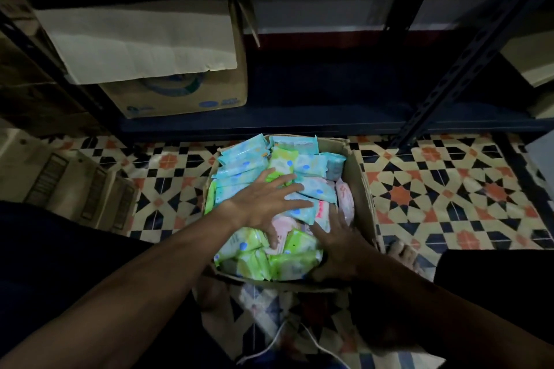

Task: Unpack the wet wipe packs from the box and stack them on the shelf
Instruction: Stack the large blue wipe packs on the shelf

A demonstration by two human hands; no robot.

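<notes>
Cardboard forms the one open box (364, 189) at the centre of the frame, standing on a patterned tile floor (434, 189). It is filled to the rim with wet wipe packs (248, 156) in blue, green and pink. Well over a dozen show, but they overlap too much for an exact count.

Both of the person's hands are in the box. The left grip (263, 204) lies flat on top of the pile with its five fingers spread and straight, and it clasps nothing. The right grip (338, 243) is at the lower right of the box, just inside the right wall. Its fingers are stretched out over the pink packs and its thumb is near the front rim. It too has hold of nothing that can be seen.

Above the box, in the upper half of the frame, runs a dark metal shelf (329, 117). One carton (180, 96) with a raised flap stands on its left part. From the carton's right side to the right upright, the lowest board shows its dark surface. The box's far rim sits near the shelf's front edge. Tile shows on both sides of the box, and flattened cardboard (75, 189) lies at the left edge.
</notes>
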